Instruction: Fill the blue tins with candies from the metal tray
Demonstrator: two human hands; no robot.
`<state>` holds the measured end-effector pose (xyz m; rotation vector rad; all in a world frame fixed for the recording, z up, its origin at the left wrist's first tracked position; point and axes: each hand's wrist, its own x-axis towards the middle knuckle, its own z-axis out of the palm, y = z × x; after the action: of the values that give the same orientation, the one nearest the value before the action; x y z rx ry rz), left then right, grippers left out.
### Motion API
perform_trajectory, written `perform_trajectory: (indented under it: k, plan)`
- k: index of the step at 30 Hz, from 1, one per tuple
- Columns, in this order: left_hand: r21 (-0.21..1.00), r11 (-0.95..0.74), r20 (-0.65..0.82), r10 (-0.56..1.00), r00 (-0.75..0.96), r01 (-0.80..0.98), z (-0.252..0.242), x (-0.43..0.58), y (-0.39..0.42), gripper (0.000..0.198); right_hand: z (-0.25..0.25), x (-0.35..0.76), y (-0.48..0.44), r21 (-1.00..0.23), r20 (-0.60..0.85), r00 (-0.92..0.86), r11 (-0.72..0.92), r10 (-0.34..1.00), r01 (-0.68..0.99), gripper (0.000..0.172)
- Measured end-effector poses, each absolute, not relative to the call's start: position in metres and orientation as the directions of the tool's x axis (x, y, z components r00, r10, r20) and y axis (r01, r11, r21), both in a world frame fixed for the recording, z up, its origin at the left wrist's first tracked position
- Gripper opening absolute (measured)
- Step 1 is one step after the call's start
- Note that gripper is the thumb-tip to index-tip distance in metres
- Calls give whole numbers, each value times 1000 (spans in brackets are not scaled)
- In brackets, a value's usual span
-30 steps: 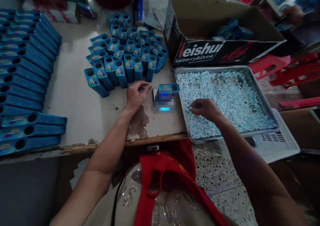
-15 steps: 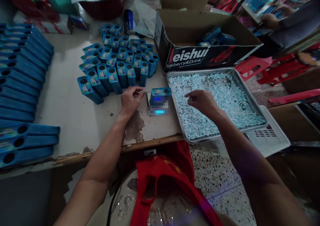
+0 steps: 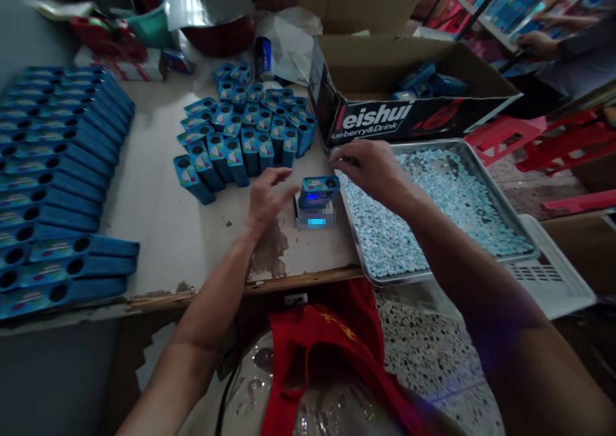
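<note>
A blue plastic box [image 3: 315, 196] with a round hole in its top stands on a small digital scale [image 3: 298, 218] whose display glows blue. My left hand [image 3: 267, 197] is just left of it, thumb and fingers apart, holding nothing. To the upper right of the box, my right hand [image 3: 370, 169] has its fingertips pinched together near the hole. What they hold, if anything, is too small to make out. Below that hand lies a metal tray [image 3: 359, 250] with many small pale blue and white pieces [image 3: 462, 198].
Several upright blue boxes [image 3: 240, 140] stand behind my left hand, and rows of more boxes [image 3: 62, 160] fill the table's left side. A cardboard carton [image 3: 327, 102] holding blue boxes stands behind the tray. Red stools [image 3: 553, 134] and another person's hand [image 3: 539, 44] are at the right.
My right hand has moved from over the tray leftward and up to near the box's top. My left hand has opened its fingers beside the box. The view has shifted slightly.
</note>
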<state>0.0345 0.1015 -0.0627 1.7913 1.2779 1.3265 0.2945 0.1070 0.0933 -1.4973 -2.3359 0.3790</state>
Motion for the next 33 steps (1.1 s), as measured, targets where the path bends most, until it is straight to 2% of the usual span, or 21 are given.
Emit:
perform_trajectory:
  k: [2,5,7,9,12,14,17,20,23,26,27,30,33]
  plan:
    - [740,-479,451,874,181,473,-50,51,97,63,84,305,108,-453,177,-287,337,941,826,26]
    - [605,-584,485,809,331,541,-30,73,97,92,68,318,120,-496,159,-215,267,964,826,27]
    - [575,-610,491,791,366,546,-18,77,100,106,60,316,136,-477,179,-237,295,955,828,28]
    - [584,-605,484,795,366,541,-8,68,100,109,56,303,157,-427,206,-313,373,927,824,36]
    - [614,-584,469,811,350,530,1,44,95,104,51,268,195,-309,191,-473,510,860,803,52]
    - [629,-567,462,823,331,532,3,31,91,101,47,245,218,-210,140,-549,566,824,797,55]
    - [642,-526,438,849,296,558,3,24,89,95,42,222,240,-74,51,-578,580,814,811,48]
    - [616,-522,419,851,316,590,-2,32,91,89,42,220,244,-1,10,-564,564,826,826,34]
    - [556,-555,405,831,382,618,-8,52,95,83,43,230,233,-31,11,-545,545,838,838,11]
    - [512,-564,393,825,407,648,-15,75,100,72,42,242,219,-129,62,-512,515,857,847,30]
    - [507,-558,387,828,405,657,-17,82,101,67,42,246,215,-164,86,-495,502,865,849,31]
    - [515,-541,375,839,394,665,-20,96,102,52,48,258,200,-222,125,-416,434,901,873,19]
    - [533,-534,385,844,373,657,-15,89,94,46,63,269,179,-213,116,-327,345,938,914,18]
